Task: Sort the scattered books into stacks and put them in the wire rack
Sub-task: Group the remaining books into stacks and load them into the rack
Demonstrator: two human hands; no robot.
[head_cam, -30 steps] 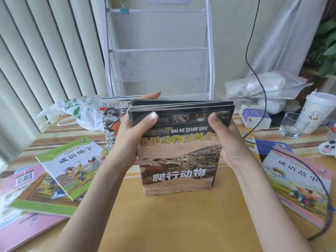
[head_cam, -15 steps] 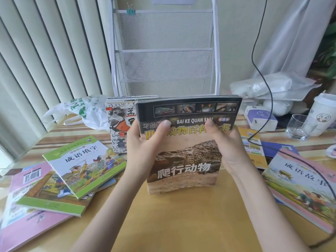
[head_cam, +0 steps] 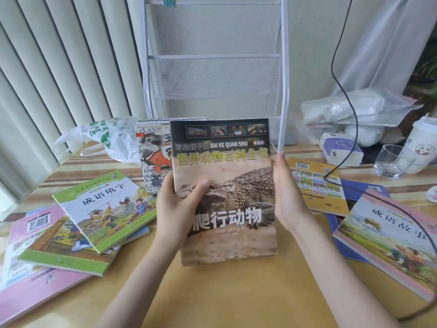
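Note:
A stack of books with a crocodile cover [head_cam: 227, 185] stands upright on its bottom edge at the middle of the wooden table [head_cam: 236, 294]. My left hand [head_cam: 177, 209] grips its left edge, thumb across the cover. My right hand [head_cam: 287, 197] lies flat against its right edge with fingers straight. A second upright stack with an orange-and-grey cover [head_cam: 153, 162] leans just behind it on the left. The white wire rack [head_cam: 212, 67] stands behind both, its mesh pockets holding nothing visible. Green and pink books [head_cam: 94, 216] lie scattered at left; pink, blue and yellow books [head_cam: 387, 235] lie at right.
A white and green plastic bag [head_cam: 104, 136] lies at back left. At back right are clear plastic bags [head_cam: 354, 110], a small purple and white box [head_cam: 340, 149], a drinking glass [head_cam: 390, 162] and a paper cup [head_cam: 423, 145]. A black cable [head_cam: 345, 91] hangs over the right-hand books.
The crocodile stack has been tipped from leaning towards me to standing upright. Both hands have slid from its top edge down to its sides.

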